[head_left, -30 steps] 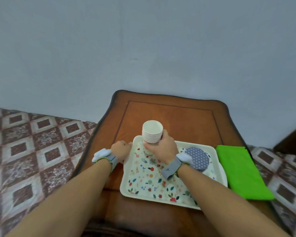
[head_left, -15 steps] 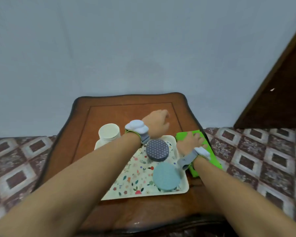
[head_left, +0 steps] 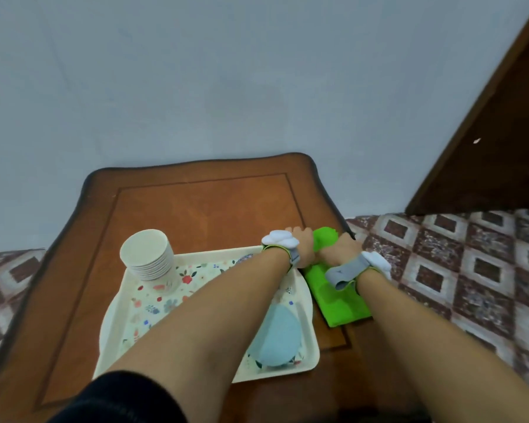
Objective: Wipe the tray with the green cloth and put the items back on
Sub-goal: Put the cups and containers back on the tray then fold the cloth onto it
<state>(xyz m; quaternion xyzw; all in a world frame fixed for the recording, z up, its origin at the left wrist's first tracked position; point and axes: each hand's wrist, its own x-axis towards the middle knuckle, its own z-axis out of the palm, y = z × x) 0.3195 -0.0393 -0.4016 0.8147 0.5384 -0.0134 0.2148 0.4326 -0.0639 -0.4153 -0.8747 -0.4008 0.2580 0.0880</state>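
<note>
Both hands, left hand and right hand, grasp the green cloth beside the tray, its cups aboard, wiping seemingly unstarted.

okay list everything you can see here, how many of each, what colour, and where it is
table: one, brown wood, centre, against the wall
tray: one, cream with flower print, on the table's near side
paper cups: one nested stack, off-white, tray's far left corner
round coaster: one, light blue, tray's near right part, partly under the left forearm
green cloth: one, bright green, folded on the table right of the tray
door: one, dark brown, upper right
left hand: on the cloth's far end
right hand: on the cloth, beside the left
</note>
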